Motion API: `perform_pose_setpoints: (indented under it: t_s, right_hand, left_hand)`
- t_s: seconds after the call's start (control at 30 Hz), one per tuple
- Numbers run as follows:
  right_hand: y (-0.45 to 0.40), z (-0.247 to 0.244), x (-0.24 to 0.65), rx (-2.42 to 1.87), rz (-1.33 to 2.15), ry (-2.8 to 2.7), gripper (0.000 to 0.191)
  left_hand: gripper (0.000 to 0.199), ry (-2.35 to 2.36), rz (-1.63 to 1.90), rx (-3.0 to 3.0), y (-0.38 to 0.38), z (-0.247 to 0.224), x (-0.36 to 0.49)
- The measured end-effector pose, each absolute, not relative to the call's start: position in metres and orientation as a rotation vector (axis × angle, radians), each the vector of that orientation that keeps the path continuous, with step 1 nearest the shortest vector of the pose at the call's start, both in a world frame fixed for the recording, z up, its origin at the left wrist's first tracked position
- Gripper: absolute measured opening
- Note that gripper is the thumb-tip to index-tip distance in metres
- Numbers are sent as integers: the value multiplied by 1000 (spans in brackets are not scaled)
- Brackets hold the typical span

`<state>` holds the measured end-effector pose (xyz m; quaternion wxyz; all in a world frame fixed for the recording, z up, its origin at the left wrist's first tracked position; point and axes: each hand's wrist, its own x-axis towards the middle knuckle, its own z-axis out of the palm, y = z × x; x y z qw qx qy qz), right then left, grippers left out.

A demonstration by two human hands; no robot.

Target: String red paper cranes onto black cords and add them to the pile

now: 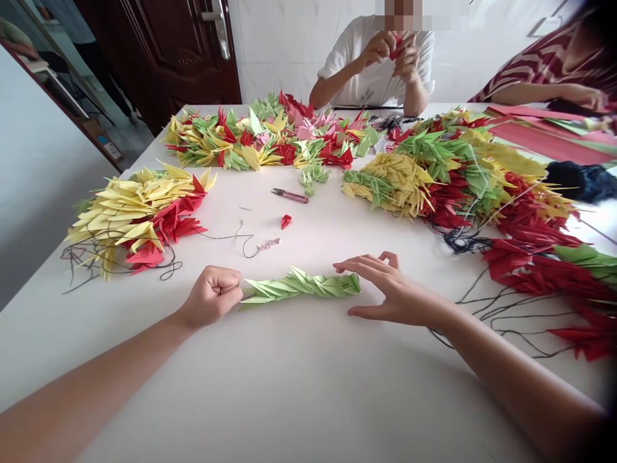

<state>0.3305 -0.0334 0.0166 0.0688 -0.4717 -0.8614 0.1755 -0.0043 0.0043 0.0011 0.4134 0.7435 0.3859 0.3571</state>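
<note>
A string of folded green paper pieces [303, 286] lies crosswise on the white table [289, 386]. At its left end my left hand [214, 296] is closed in a fist; what its fingers hold, if anything, is hidden. My right hand [390, 289] is open around the right end, fingers and thumb apart. Beyond the green string lie a small clear packet [268, 244], a small red paper piece [286, 222] and pink-handled thread snips [290, 195]. A dark thread runs from the packet toward the left pile.
Yellow and red paper strings [139, 215] lie at left, with loose black thread. Mixed folded pieces [260, 138] line the back. More strings [482, 173] and cords cover the right side. One person [371, 71] sits opposite, another [554, 71] at the back right.
</note>
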Motion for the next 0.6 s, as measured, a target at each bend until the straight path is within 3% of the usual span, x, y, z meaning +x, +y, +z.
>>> perform_pose_setpoints:
  t_s: [0.2,0.6]
  right_hand:
    - [-33,7,316,-1400,466,-2484,29]
    - [-28,7,339,-1456,497,-2455,25]
  left_hand:
    - [30,973,905,1891,4,2,-3]
    - [29,1035,879,1930,3,4,-2]
